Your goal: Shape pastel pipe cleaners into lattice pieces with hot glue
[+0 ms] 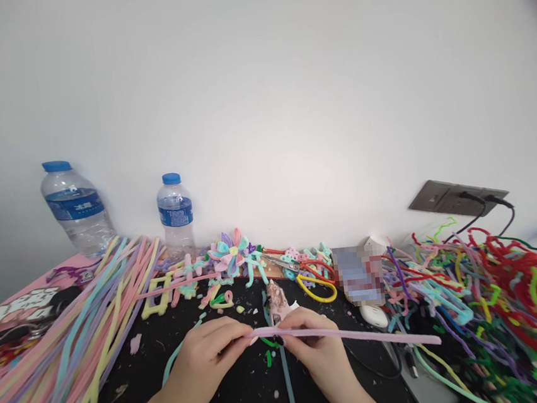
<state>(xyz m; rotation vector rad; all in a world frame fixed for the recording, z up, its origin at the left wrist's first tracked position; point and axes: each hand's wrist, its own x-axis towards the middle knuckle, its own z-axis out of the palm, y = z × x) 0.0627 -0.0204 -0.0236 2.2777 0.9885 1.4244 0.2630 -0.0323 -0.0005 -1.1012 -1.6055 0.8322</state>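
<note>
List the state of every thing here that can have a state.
pink pipe cleaner, straight, held off the table
left hand, fingers shut on its end
right hand, fingers shut on it
large bottle, upright, capped
small bottle, upright, capped
wall socket, cables plugged in

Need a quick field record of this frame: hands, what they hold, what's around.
left hand: pinches left end of pink pipe cleaner
right hand: pinches it further along; the rest juts right
by hands: black table, pink glue gun
left side: straight pastel stems, two water bottles
right side: tangled stem pile
back: pipe-cleaner flower, scissors
</note>
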